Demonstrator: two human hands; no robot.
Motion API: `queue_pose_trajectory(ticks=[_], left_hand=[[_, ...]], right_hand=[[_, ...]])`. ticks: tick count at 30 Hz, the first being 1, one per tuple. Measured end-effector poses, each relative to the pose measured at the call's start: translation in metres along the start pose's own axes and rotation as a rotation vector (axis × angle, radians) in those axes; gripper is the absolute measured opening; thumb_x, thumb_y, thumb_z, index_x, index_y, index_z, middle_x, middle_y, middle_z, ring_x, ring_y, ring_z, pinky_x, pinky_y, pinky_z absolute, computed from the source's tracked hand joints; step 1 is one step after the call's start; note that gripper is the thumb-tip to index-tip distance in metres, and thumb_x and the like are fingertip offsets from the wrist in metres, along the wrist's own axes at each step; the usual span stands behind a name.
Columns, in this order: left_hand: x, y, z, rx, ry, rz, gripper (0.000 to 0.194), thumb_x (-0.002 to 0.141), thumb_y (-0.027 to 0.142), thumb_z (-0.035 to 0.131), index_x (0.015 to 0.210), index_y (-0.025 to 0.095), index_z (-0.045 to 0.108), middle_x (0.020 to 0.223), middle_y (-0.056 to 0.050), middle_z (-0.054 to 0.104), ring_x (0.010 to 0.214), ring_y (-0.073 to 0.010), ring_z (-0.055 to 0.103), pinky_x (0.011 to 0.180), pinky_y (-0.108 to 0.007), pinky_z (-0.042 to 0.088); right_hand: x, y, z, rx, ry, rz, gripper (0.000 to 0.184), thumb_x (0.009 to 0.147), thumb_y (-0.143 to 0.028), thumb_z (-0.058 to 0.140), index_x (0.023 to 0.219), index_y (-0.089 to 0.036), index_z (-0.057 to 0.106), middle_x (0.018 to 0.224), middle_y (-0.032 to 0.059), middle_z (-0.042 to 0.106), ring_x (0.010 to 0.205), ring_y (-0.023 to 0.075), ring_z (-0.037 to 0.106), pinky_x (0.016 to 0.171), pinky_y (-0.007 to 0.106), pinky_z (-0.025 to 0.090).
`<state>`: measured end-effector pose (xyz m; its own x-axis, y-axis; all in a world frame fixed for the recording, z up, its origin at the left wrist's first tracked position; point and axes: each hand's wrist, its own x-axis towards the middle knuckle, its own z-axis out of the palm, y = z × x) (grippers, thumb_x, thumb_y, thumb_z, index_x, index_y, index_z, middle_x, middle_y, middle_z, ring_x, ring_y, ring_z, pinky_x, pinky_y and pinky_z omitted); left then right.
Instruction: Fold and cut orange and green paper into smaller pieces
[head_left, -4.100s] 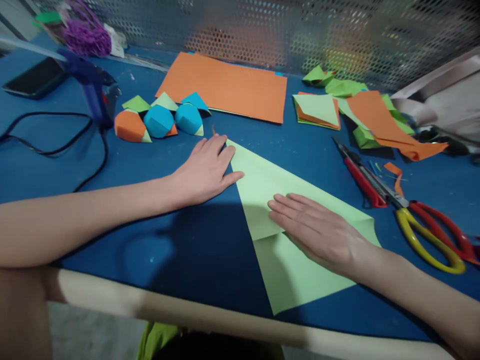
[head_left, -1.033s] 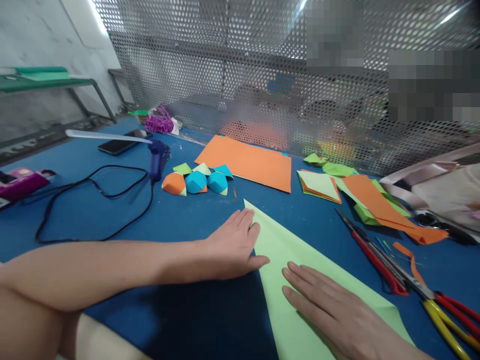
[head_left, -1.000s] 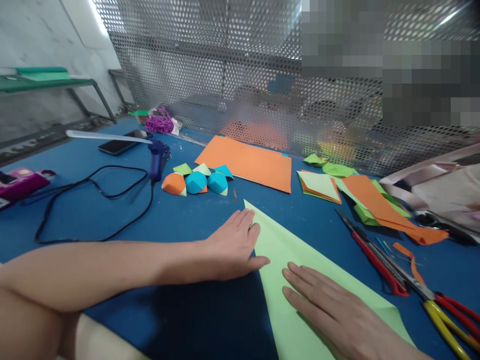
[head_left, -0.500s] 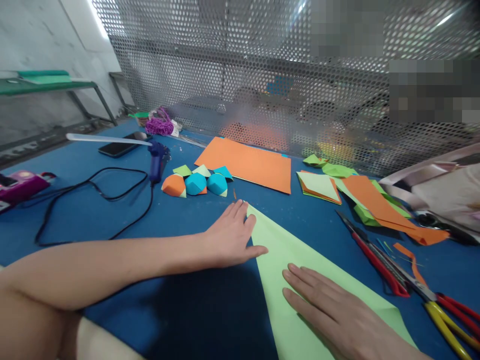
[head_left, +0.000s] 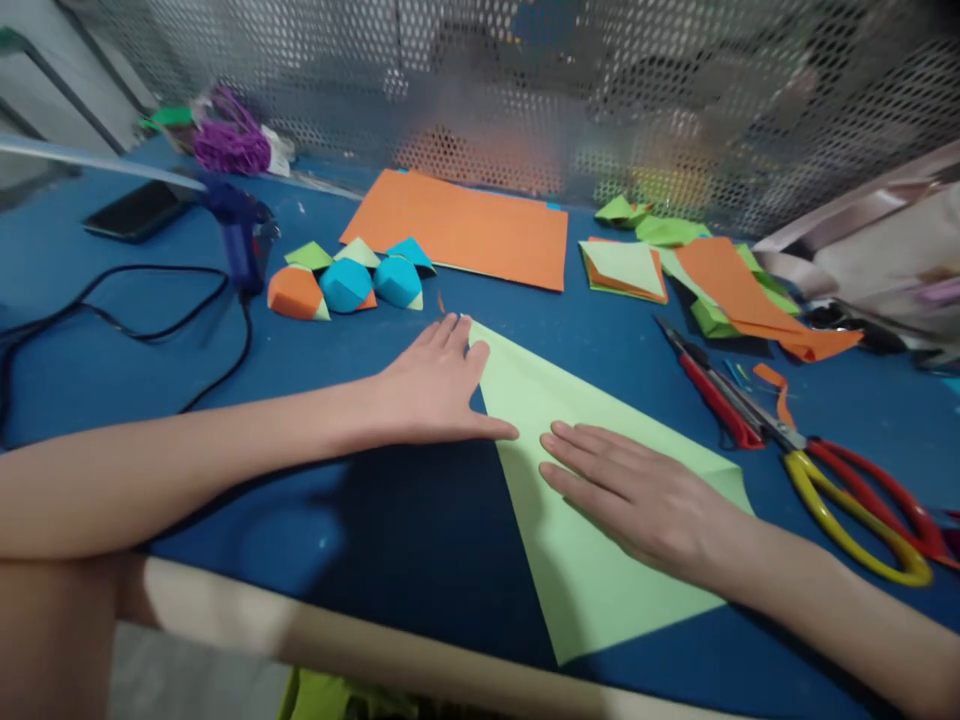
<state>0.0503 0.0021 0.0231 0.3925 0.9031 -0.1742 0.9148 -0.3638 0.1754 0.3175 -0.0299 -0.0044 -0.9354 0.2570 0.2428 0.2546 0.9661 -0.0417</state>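
The left hand (head_left: 436, 385), thumb wide, and the right hand (head_left: 654, 497), fingers close together, rest on plain green paper (head_left: 589, 585).

The paper (head_left: 540, 540) at five o'clock was pale green, the card (head_left: 465, 228) at twelve orange, yarn (head_left: 232, 145) at ten purple, scissor handles (head_left: 801, 468) at four red and yellow

No text, label, brand, number or sign readable. Any marking on white scrap (head_left: 279, 152) beside purple bundle (head_left: 232, 142) too small and blurred to make out.
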Motion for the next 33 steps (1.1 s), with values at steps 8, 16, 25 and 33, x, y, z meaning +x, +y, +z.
queue_pose_trajectory(ticks=[8, 16, 25, 33], left_hand=[[0.002, -0.006, 0.006, -0.013, 0.046, 0.045, 0.102, 0.069, 0.084, 0.049, 0.133, 0.006, 0.045, 0.157, -0.028, 0.023, 0.147, -0.0452, 0.015, 0.116, -0.057, 0.02], [0.001, -0.003, -0.001, 0.011, -0.052, 0.018, 0.11, 0.065, 0.089, 0.045, 0.138, 0.006, 0.041, 0.16, -0.026, 0.015, 0.149, -0.0429, 0.006, 0.118, -0.054, 0.015], [0.0, 0.002, -0.006, 0.102, -0.089, 0.006, 0.117, 0.066, 0.089, 0.045, 0.141, 0.0, 0.036, 0.159, -0.031, 0.01, 0.149, -0.0424, 0.007, 0.12, -0.048, 0.012], [0.0, 0.0, -0.003, 0.087, -0.05, 0.01, 0.114, 0.064, 0.09, 0.046, 0.14, 0.006, 0.04, 0.16, -0.026, 0.015, 0.148, -0.0422, 0.009, 0.12, -0.049, 0.013]], right_hand=[[0.001, -0.001, -0.003, 0.001, -0.021, 0.001, 0.042, 0.093, -0.002, 0.046, 0.134, -0.007, 0.052, 0.14, 0.0211, 0.054, 0.142, 0.0295, 0.034, 0.109, 0.053, 0.043], [0.003, 0.0, -0.004, -0.052, -0.006, -0.027, 0.038, 0.095, -0.005, 0.044, 0.132, -0.009, 0.052, 0.137, 0.0198, 0.058, 0.138, 0.0297, 0.042, 0.104, 0.051, 0.048], [0.015, -0.003, -0.009, -0.053, 0.029, -0.013, 0.028, 0.094, -0.007, 0.044, 0.117, -0.009, 0.059, 0.098, 0.0129, 0.07, 0.09, 0.0224, 0.061, 0.078, 0.039, 0.053], [0.016, -0.005, -0.022, 0.123, -0.072, 0.024, 0.031, 0.096, -0.015, 0.04, 0.118, -0.011, 0.062, 0.1, 0.0137, 0.065, 0.096, 0.0245, 0.056, 0.08, 0.04, 0.05]])
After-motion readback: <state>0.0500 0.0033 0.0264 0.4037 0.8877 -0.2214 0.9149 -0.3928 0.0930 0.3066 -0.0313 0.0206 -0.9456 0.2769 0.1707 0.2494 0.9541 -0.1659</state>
